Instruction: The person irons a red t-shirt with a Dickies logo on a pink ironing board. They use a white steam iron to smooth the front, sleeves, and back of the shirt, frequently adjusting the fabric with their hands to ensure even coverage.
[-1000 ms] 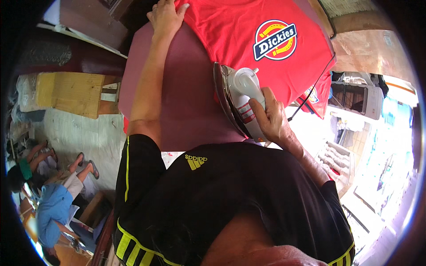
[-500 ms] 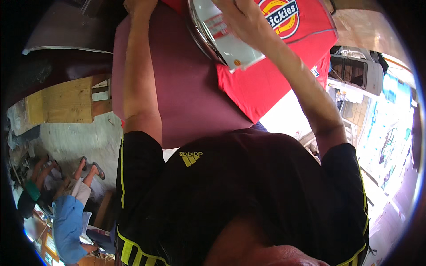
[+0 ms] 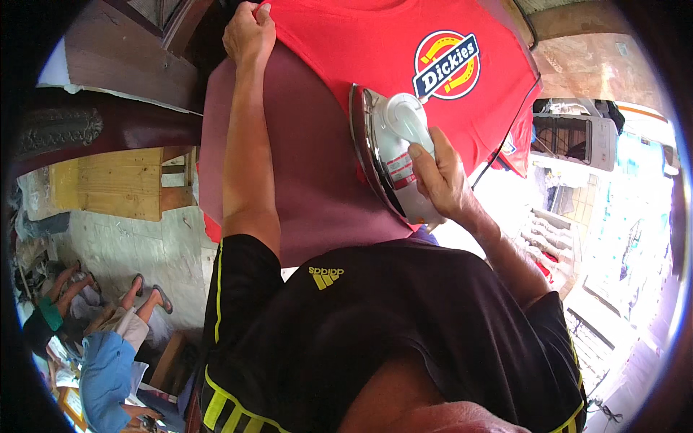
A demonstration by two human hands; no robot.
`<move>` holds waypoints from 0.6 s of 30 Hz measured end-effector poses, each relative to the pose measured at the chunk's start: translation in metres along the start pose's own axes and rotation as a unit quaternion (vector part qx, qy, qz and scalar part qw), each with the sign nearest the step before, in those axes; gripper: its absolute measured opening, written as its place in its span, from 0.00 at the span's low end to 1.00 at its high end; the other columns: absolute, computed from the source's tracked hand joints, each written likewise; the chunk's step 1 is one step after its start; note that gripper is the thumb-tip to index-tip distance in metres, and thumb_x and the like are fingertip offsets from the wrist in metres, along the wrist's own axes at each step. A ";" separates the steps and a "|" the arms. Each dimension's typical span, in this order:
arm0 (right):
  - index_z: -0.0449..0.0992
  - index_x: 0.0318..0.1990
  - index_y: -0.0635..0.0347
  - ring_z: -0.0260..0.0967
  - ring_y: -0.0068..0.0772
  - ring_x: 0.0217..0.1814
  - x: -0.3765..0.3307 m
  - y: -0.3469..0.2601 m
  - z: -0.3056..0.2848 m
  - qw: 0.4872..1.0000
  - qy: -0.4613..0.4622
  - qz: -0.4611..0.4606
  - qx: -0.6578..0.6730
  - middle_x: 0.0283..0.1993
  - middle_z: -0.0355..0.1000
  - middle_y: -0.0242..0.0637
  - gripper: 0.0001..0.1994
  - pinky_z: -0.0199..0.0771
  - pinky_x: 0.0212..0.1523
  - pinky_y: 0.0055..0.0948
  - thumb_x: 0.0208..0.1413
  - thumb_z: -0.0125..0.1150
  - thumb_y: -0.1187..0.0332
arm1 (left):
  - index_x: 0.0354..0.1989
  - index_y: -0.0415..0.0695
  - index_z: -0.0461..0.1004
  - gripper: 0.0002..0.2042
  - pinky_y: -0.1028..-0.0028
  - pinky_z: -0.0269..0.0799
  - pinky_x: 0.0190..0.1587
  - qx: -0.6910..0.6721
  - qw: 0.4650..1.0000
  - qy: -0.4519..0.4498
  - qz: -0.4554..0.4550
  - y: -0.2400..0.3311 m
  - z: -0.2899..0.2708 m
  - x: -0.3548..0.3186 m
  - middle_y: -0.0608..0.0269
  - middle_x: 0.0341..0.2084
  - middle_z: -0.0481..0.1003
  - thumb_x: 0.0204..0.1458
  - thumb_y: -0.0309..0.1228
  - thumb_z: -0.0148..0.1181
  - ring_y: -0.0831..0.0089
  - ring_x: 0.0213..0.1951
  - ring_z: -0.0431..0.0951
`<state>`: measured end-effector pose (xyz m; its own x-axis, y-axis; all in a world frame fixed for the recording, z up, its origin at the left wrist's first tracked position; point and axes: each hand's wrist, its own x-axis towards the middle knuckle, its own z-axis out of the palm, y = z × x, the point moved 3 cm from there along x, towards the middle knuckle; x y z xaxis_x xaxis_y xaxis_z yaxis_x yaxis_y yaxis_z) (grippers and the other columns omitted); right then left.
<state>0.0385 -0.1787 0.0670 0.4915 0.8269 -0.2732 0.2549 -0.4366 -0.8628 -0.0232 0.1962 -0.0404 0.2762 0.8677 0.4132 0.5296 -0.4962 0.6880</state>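
A red shirt with a round printed badge lies across a maroon padded board. At the board's far left, my left hand pinches the shirt's edge and holds it stretched. My right hand is wrapped round the handle of a white and chrome clothes iron. The iron lies over the shirt's near edge and the board, its tip pointing away from me. Its underside is hidden.
A dark cord runs along the shirt's right side. A wooden bench is at the left, and a pale box-like appliance stands to the right. A person in a blue shirt is at the lower left.
The iron has come nearer to me in my right hand, uncovering the badge. My left hand has come slightly nearer and right, with the shirt's edge now visibly in its fingers.
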 end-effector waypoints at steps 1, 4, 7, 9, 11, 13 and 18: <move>0.64 0.43 0.68 0.70 0.33 0.27 0.010 -0.001 -0.001 1.000 -0.005 -0.007 0.001 0.24 0.67 0.49 0.13 0.65 0.27 0.40 0.66 0.51 0.63 | 0.44 0.44 0.78 0.18 0.57 0.72 0.48 0.002 1.000 -0.023 -0.017 0.006 -0.002 -0.001 0.49 0.37 0.80 0.56 0.46 0.60 0.48 0.43 0.79; 0.63 0.37 0.66 0.68 0.34 0.26 0.050 -0.021 0.004 0.996 0.003 -0.090 -0.018 0.24 0.65 0.48 0.15 0.66 0.27 0.40 0.66 0.53 0.62 | 0.40 0.43 0.77 0.16 0.57 0.72 0.46 -0.005 1.000 -0.023 -0.014 0.017 -0.009 -0.005 0.49 0.35 0.81 0.57 0.45 0.58 0.48 0.41 0.79; 0.63 0.36 0.67 0.69 0.39 0.26 0.102 -0.035 0.014 0.961 0.044 -0.260 -0.084 0.24 0.64 0.48 0.15 0.67 0.28 0.40 0.66 0.53 0.61 | 0.38 0.44 0.78 0.15 0.56 0.72 0.46 -0.021 1.000 -0.001 0.015 0.007 -0.003 0.002 0.50 0.33 0.81 0.55 0.44 0.60 0.47 0.40 0.79; 0.63 0.35 0.67 0.70 0.42 0.27 0.129 -0.047 0.017 0.967 0.024 -0.241 -0.078 0.24 0.64 0.49 0.16 0.68 0.28 0.41 0.66 0.52 0.61 | 0.36 0.44 0.79 0.15 0.56 0.73 0.45 -0.023 1.000 -0.005 0.015 0.003 -0.003 0.003 0.50 0.33 0.81 0.54 0.44 0.61 0.47 0.40 0.80; 0.64 0.35 0.68 0.70 0.45 0.27 0.144 -0.059 0.018 0.975 0.004 -0.205 -0.083 0.25 0.65 0.50 0.16 0.69 0.30 0.41 0.67 0.52 0.60 | 0.35 0.44 0.79 0.15 0.56 0.73 0.45 -0.021 1.000 -0.014 0.012 0.004 -0.004 0.006 0.50 0.33 0.81 0.53 0.44 0.62 0.48 0.39 0.80; 0.66 0.37 0.68 0.72 0.49 0.29 0.143 -0.053 0.018 0.982 -0.007 -0.177 -0.056 0.26 0.67 0.52 0.17 0.70 0.31 0.43 0.66 0.52 0.59 | 0.35 0.43 0.79 0.15 0.57 0.73 0.44 -0.021 1.000 -0.013 0.017 0.002 -0.003 0.006 0.49 0.33 0.81 0.53 0.44 0.62 0.48 0.39 0.80; 0.67 0.39 0.68 0.73 0.51 0.29 0.130 -0.044 0.023 0.988 0.004 -0.144 -0.056 0.26 0.69 0.54 0.17 0.70 0.31 0.44 0.66 0.53 0.58 | 0.34 0.44 0.78 0.18 0.58 0.73 0.42 -0.015 0.998 0.019 0.060 -0.039 0.015 0.017 0.50 0.30 0.80 0.53 0.48 0.62 0.50 0.37 0.80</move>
<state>0.0720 -0.0433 0.0596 0.3916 0.9200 -0.0184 0.4752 -0.2193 -0.8521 -0.0274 0.2303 -0.0692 0.3054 0.8006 0.5155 0.4705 -0.5975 0.6493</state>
